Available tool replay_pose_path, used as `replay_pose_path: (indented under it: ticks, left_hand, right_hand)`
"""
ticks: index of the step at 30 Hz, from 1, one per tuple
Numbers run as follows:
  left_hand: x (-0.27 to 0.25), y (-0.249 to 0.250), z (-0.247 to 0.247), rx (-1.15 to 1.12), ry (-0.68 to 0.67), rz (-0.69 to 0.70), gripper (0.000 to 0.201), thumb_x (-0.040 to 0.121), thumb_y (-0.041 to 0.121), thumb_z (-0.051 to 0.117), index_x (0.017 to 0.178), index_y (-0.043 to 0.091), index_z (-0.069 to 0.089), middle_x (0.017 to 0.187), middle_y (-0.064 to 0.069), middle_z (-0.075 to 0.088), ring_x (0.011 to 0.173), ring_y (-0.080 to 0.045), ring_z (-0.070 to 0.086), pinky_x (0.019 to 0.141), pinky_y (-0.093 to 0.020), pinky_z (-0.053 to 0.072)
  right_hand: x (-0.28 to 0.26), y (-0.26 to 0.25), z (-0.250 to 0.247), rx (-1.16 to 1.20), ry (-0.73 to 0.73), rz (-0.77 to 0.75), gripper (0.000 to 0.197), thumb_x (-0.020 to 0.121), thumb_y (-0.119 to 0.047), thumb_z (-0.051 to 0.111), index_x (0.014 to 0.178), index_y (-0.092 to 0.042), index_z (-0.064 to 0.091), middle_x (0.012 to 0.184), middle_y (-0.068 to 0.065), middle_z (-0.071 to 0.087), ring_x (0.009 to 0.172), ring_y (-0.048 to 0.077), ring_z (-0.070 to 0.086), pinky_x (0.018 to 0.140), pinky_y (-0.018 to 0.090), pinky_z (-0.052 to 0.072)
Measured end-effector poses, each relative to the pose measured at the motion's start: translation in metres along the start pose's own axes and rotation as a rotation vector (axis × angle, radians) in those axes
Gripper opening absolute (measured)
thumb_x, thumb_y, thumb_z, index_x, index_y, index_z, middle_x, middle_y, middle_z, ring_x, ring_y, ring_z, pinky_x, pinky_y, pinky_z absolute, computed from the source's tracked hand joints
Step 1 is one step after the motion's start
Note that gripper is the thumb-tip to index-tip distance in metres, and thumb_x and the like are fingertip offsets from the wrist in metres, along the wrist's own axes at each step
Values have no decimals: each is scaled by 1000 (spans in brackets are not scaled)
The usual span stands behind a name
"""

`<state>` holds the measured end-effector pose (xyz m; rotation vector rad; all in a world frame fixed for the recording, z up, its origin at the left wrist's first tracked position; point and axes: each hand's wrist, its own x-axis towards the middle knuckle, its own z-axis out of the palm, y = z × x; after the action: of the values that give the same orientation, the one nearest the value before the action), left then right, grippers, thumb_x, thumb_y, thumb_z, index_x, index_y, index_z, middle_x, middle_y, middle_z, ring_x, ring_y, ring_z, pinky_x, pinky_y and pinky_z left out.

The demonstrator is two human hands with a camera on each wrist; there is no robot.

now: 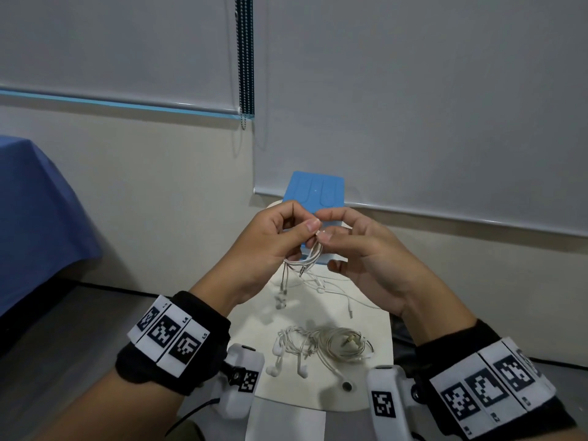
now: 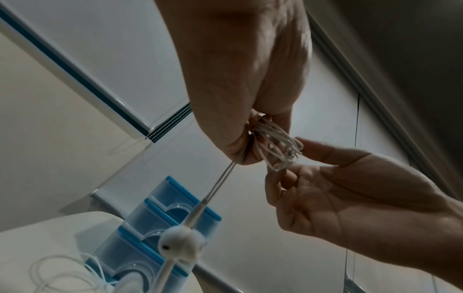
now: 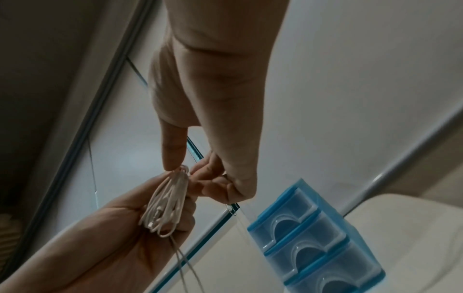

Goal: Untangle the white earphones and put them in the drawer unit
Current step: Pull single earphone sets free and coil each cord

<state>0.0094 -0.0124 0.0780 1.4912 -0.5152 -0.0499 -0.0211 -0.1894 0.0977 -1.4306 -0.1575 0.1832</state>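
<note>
The drawer unit [image 1: 314, 192] stands at the far edge of the round table [image 1: 375, 326]. In front of it lie loose earphones [image 1: 331, 289]; nearer still, a tangled earphone heap [image 1: 321, 345].

White earphones [image 1: 310, 254], cable gathered into a small bundle of loops, held in the air above the far part of the table [image 1: 375, 326] and in front of the drawer unit [image 1: 313, 192]; two earbuds hang below the bundle on thin cords. The loops show clearly in the right wrist view [image 3: 168, 206]; in the left wrist view [image 2: 278, 146] one earbud dangles close to the camera. Drawer unit: blue frame, three translucent drawers stacked vertically, each with an arched finger recess, all shut [image 3: 318, 236]; upright at the table's far edge.
</note>
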Motion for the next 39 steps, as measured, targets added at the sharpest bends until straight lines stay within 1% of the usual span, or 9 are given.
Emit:
replay_pose_path:
  ticks: [4,8,11,15,19,25,31,36,39]
  left_hand:
    - [2,-1,1,105,61,10,15,101,14,64,86,11,64,82,-1,59,58,-4,49,56,-18,40]
    - [4,-3,4,139,92,15,15,102,14,63,88,8,63,82,5,57,58,-4,46,58,-21,41]
    - [4,-3,6,142,90,14,16,101,14,64,90,3,63,84,1,59,59,-7,45,58,-22,40]
    - [3,-3,5,170,107,27,16,100,17,67,89,7,65,86,-3,63,64,-17,46,58,-24,41]
    - [0,-3,5,201,104,101,14,99,15,68,87,9,68,90,-10,69,66,-8,60,64,-17,45]
    - [-1,-4,4,225,95,165,10,98,13,69,89,12,68,86,-5,69,77,-12,64,73,-26,50]
    - [-2,2,7,145,36,162,12,101,10,64,91,4,65,74,-5,64,68,-10,59,64,-16,44]
    - [0,7,5,148,-4,177,10,100,10,64,93,6,68,78,1,64,70,-4,58,65,-13,43]
    - [-1,9,2,112,-47,143,5,101,8,63,100,8,68,86,2,63,70,-4,58,64,-13,43]
  right_hand:
    - [3,2,0,-174,92,-79,12,91,-4,71,102,-8,70,88,9,74,79,14,68,71,30,44]
    - [4,5,0,-238,198,-185,13,85,-1,78,95,-7,73,81,6,71,73,10,67,70,25,51]
    - [4,4,1,-201,219,-209,21,82,4,78,100,-5,72,91,15,76,82,17,72,76,25,55]
    - [6,5,5,-53,215,-136,40,83,10,74,117,-7,59,92,14,77,82,22,74,77,33,55]
    - [9,4,6,60,220,-50,47,87,8,69,123,-14,48,84,7,75,76,19,67,73,33,43]
    - [10,5,3,77,142,73,58,89,3,66,141,-13,43,98,3,71,87,20,67,78,38,40]
    - [5,-2,1,172,-14,110,45,90,-2,60,125,-23,41,89,3,66,78,18,61,71,37,34]
    - [0,-5,2,141,-94,55,65,73,-5,70,124,-26,37,91,-3,71,84,15,65,79,39,32]
    - [1,-4,1,159,-75,42,75,74,-2,73,136,-21,34,104,6,70,97,24,60,80,40,33]
